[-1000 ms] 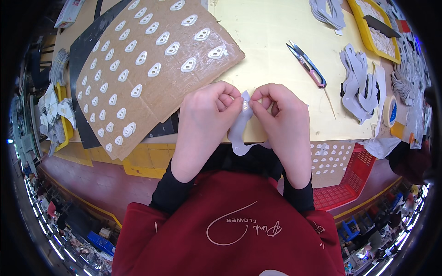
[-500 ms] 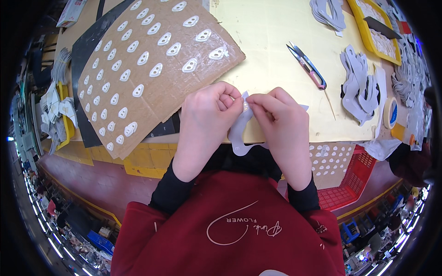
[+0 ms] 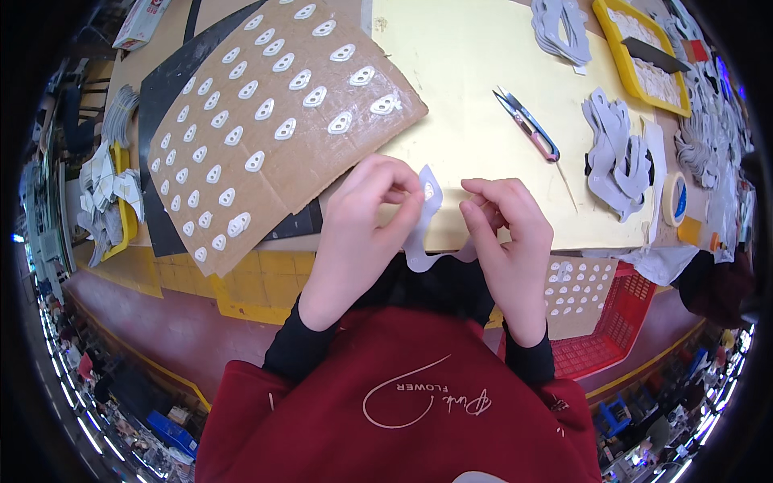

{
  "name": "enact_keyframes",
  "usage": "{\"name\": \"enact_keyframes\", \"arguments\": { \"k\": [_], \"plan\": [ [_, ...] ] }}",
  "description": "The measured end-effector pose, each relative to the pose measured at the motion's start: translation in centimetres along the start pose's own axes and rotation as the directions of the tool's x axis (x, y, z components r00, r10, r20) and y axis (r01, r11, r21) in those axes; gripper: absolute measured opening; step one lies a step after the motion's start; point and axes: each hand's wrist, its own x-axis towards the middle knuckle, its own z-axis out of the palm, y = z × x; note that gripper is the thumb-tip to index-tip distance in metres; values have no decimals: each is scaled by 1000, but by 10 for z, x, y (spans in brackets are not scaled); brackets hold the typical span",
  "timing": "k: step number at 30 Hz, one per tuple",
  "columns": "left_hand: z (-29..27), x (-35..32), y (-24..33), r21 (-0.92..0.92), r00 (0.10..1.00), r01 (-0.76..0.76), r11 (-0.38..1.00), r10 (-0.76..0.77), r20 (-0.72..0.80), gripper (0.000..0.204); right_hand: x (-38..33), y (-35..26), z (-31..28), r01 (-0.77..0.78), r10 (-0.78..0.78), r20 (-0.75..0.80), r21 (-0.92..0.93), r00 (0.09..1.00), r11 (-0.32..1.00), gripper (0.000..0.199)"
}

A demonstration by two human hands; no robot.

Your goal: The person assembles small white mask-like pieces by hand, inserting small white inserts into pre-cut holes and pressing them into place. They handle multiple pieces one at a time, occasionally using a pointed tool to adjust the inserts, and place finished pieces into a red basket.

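A wavy light-grey cut piece (image 3: 417,251) hangs over the table's front edge, its pointed tip upward. My left hand (image 3: 362,209) pinches its upper part from the left, thumb and forefinger together. A small whitish oval part (image 3: 429,191) lies on the piece's wide upper end, beside my left fingertips. My right hand (image 3: 514,221) is held just right of the piece, apart from it, with a gap between thumb and forefinger and nothing seen in them. To the left lies a brown cardboard sheet (image 3: 310,141) with rows of small white two-holed parts.
Thread snips (image 3: 527,125) and a thin wooden stick (image 3: 568,187) lie on the pale yellow table cover. Further right are stacked grey pieces (image 3: 616,161), a tape roll (image 3: 675,199) and a yellow tray (image 3: 624,40). A red crate (image 3: 616,322) stands below the table's front edge.
My right hand has come away from the grey piece to the right, and its fingers have parted. The whitish oval on the piece shows more fully now. My left hand keeps its pinch.
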Motion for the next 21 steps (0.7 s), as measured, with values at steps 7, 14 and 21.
{"name": "enact_keyframes", "arguments": {
  "k": [7, 14, 21],
  "plan": [
    [6, 2, 9, 329, 997, -80, 941, 68, 47, 29, -8, 0, 11, 21, -21, -26, -27, 999, 999, 20],
    [13, 2, 10, 332, 990, -138, 933, 125, 61, 29, -16, 4, 5, 37, -37, -65, -2, 997, 999, 20],
    [6, 11, 10, 370, 992, -54, 927, 7, 128, 30, -20, 7, 1, 61, -59, -75, 23, 995, 998, 19]
  ]
}}
